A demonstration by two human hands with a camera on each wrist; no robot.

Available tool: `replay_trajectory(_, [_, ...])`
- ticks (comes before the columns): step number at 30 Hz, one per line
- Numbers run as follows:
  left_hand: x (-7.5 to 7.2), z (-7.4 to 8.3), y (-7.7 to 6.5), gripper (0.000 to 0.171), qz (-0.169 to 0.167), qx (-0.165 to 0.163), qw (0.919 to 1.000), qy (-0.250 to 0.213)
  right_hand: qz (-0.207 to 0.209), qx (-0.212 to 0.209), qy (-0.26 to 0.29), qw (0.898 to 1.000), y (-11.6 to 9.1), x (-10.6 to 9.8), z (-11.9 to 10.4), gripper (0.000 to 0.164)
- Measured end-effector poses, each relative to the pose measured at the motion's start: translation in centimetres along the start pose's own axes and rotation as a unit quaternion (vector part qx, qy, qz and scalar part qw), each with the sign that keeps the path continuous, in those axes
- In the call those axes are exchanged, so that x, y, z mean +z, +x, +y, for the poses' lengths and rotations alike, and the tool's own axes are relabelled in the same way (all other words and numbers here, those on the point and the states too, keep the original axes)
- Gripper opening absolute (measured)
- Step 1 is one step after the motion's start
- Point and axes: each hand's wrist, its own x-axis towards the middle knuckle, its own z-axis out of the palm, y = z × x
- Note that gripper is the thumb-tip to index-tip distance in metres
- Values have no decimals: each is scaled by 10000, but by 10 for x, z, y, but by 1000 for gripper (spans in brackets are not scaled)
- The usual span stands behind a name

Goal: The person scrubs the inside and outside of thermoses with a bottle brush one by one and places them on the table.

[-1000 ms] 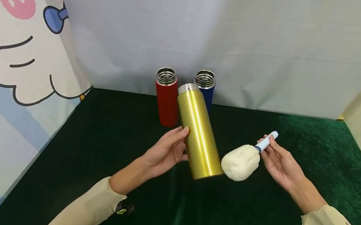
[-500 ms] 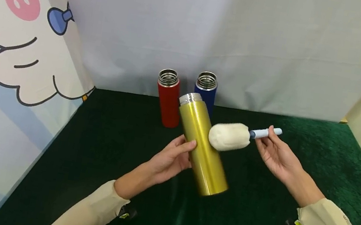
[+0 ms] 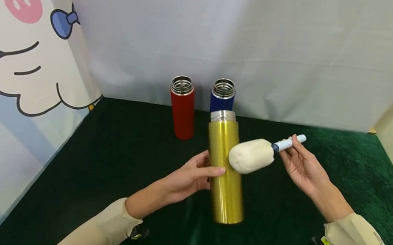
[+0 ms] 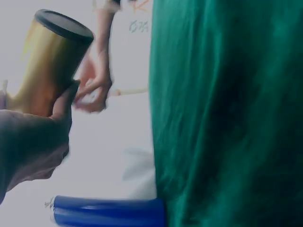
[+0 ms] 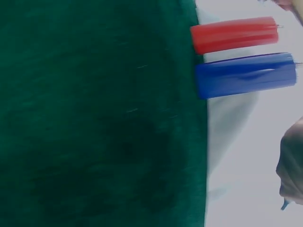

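In the head view my left hand [image 3: 191,179] grips a yellow metal flask [image 3: 225,144] round its middle, thumb across the front. The flask is held above the cloth, slightly tilted, with its bare silver neck up; the left wrist view shows its dark base [image 4: 64,23]. My right hand [image 3: 303,167] pinches the light blue handle [image 3: 289,143] of a duster with a fluffy cream head [image 3: 251,155]. That head lies against the flask's right side. Only part of the right hand [image 5: 292,161] shows at the edge of the right wrist view.
Behind the flask, a red flask [image 3: 182,114] and a blue flask [image 3: 222,101] stand uncapped near the back edge of the dark green cloth [image 3: 117,161]. A pale sheet [image 3: 149,29] hangs behind them, and printed cartoon panels [image 3: 11,46] flank the sides.
The yellow flask has moved down and turned closer to upright. The duster has swung left onto the flask's side, then slid slightly downward over it. Red and blue flasks stay put.
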Motion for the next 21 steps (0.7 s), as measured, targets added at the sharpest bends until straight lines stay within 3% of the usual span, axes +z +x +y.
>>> replay_trajectory(3, [2, -6, 0, 77, -23, -224, 9993, 312, 148, -433, 344, 9984, 4, 10, -4, 11])
replay_trajectory(6, [-1, -4, 1, 71, 153, -156, 9990, 383, 341, -480, 424, 9974, 3, 11, -6, 11])
replay_trajectory(11, [-10, 9, 2, 68, 847, 378, 9957, -31, 507, 350, -342, 9975, -10, -9, -3, 15])
replay_trajectory(14, [-16, 16, 2, 69, 1159, 626, 9908, -305, 395, 591, -576, 9958, -17, -20, -1, 24])
replay_trajectory(18, [-17, 17, 1, 67, 1083, 571, 9919, -337, 348, 535, -551, 9964, -17, -24, -4, 24])
replay_trajectory(21, [-12, 10, 1, 64, 676, 306, 9970, -207, 445, 390, -529, 9968, -9, -16, -7, 18])
